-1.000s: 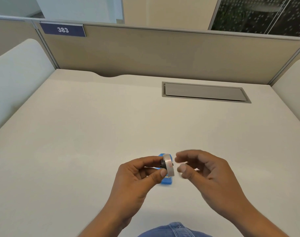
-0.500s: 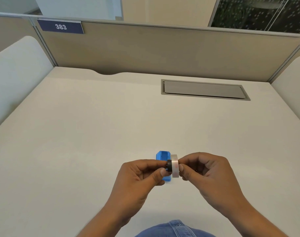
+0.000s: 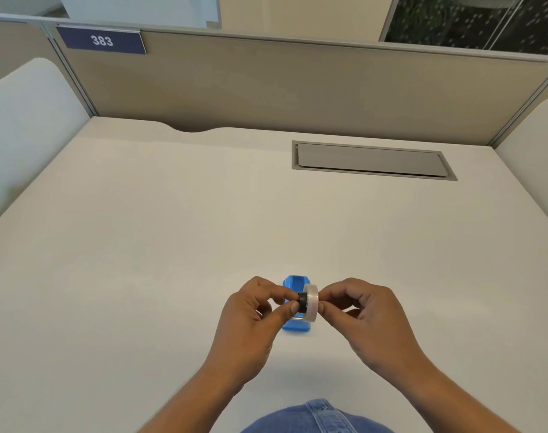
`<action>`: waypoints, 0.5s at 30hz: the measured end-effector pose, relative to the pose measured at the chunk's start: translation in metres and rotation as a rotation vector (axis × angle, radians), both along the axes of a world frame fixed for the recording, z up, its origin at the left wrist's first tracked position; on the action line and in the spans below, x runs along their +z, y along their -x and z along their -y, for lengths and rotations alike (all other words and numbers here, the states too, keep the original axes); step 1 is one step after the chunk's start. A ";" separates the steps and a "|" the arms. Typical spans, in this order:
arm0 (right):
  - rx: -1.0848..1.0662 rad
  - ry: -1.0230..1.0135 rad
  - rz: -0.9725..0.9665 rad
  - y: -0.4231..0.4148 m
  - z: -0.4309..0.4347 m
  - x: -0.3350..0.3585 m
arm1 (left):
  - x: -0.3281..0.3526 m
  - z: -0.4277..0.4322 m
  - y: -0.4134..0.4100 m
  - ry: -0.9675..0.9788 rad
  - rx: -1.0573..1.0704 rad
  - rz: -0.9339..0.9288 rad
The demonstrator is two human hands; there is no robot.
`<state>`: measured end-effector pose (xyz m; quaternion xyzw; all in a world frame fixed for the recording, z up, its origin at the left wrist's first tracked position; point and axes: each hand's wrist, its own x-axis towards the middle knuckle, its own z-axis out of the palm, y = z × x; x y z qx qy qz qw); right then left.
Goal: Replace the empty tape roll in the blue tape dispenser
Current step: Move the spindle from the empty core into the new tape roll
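Left hand (image 3: pixel 250 310) pinches the black hub (image 3: pixel 302 302), right hand (image 3: pixel 364 310) pinches the roll (image 3: pixel 310 303) on it, both grips narrow above the dispenser (image 3: pixel 295 282) on the worktop (image 3: pixel 172 245); a skewed push could jam the hub.

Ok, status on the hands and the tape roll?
Left hand pinching black hub. Right hand pinching clear tape roll. Both above blue dispenser on desk. Nothing in the way.

Both forearms reach in from the near edge, converging. The left hand (image 3: pixel 254 310) pinches thumb against forefinger; the right hand (image 3: pixel 363 310) mirrors it, fingers curled, fingertips (image 3: pixel 324 307) nearly meeting the left's.
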<state>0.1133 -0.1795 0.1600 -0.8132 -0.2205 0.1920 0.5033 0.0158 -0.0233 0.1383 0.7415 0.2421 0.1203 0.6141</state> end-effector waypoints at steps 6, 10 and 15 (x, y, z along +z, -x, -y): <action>-0.027 0.061 0.067 -0.019 -0.012 -0.031 | -0.021 -0.011 -0.028 -0.142 -0.026 -0.080; -0.034 0.106 0.117 -0.034 -0.020 -0.054 | -0.036 -0.018 -0.046 -0.234 -0.040 -0.136; -0.021 0.170 0.142 -0.048 -0.026 -0.079 | -0.055 -0.022 -0.063 -0.309 -0.060 -0.226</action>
